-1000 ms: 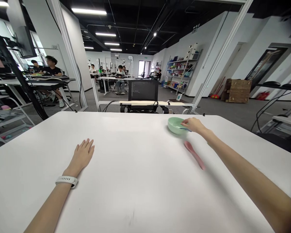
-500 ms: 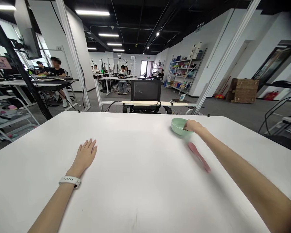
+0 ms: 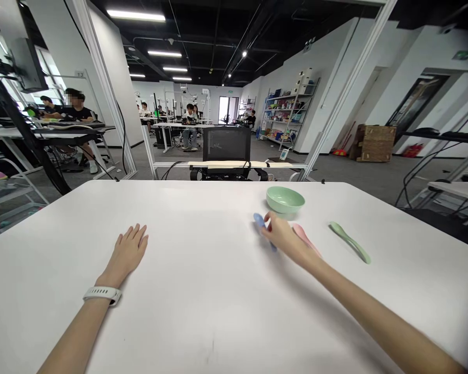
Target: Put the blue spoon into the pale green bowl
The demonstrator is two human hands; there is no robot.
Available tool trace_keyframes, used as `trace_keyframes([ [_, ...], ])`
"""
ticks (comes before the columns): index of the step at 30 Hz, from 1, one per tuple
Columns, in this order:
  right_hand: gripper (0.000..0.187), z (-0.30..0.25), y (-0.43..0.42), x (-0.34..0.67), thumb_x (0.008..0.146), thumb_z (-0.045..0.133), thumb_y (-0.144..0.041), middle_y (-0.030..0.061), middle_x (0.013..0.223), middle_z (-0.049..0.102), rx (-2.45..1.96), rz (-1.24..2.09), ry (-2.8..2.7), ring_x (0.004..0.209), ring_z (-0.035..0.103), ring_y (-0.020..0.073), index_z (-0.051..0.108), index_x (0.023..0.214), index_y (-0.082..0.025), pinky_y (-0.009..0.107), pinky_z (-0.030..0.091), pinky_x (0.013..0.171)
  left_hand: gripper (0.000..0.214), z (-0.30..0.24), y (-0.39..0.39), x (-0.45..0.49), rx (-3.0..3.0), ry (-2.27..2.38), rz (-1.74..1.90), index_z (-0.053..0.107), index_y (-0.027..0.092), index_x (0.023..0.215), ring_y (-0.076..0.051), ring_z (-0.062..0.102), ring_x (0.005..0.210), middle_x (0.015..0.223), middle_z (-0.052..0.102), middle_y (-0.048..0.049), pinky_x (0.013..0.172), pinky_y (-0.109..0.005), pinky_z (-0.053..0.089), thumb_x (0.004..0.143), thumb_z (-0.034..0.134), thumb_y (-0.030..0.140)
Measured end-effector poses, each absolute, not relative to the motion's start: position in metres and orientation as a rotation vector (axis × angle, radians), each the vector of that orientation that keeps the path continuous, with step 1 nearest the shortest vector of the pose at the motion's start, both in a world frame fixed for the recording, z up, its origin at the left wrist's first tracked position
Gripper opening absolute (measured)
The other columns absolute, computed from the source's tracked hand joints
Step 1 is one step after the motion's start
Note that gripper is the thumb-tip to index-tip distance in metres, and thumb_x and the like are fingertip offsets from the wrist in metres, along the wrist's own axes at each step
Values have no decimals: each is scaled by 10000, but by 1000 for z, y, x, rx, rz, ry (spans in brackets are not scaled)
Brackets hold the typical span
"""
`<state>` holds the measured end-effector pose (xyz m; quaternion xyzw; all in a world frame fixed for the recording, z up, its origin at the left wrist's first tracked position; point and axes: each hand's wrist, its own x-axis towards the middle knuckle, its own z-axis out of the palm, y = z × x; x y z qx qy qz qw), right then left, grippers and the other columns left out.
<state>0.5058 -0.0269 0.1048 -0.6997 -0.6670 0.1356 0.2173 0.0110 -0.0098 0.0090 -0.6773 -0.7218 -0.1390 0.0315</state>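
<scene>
My right hand (image 3: 283, 234) is closed in a pinch around the handle of a blue spoon (image 3: 259, 220). The spoon's bowl points away to the left, and part of its handle is hidden by my fingers. Just beyond the hand stands a light green bowl (image 3: 285, 199). A pink spoon (image 3: 303, 236) lies partly behind my right wrist, and a green spoon (image 3: 350, 241) rests farther right on the table. My left hand (image 3: 127, 254), with a pale watch band at the wrist, lies flat on the tabletop, fingers stretched out, holding nothing.
The white table (image 3: 171, 301) spreads under both hands. Past its far edge are a black mesh chair (image 3: 226, 144) and a metal frame with upright posts. Farther back, people sit at desks, and a shelf rack (image 3: 286, 111) stands along the right wall.
My right hand has moved out of the green bowl, toward me and left, and now has the blue spoon. The green spoon has come into view. My left hand stays flat.
</scene>
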Motion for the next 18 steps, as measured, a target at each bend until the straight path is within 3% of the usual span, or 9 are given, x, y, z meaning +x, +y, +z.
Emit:
trace_keyframes([
  [10, 199, 67, -54, 473, 998, 555, -158, -40, 806, 596, -1879, 574, -1826, 688, 558, 190, 441, 1098, -288, 278, 351, 617, 729, 5, -6, 10, -2069, -2221, -445, 626, 140, 1671, -365, 497, 1699, 1791, 550, -200, 1396, -664, 373, 1115, 246, 420],
  [18, 186, 68, -57, 475, 1022, 562, -171, -15, 866, 633, -1954, 526, -1856, 736, 604, 205, 456, 1125, -285, 289, 367, 657, 763, 6, -6, 10, -2083, -2262, -406, 589, 113, 1696, -362, 446, 1730, 1826, 505, -206, 1418, -644, 335, 1119, 212, 441],
])
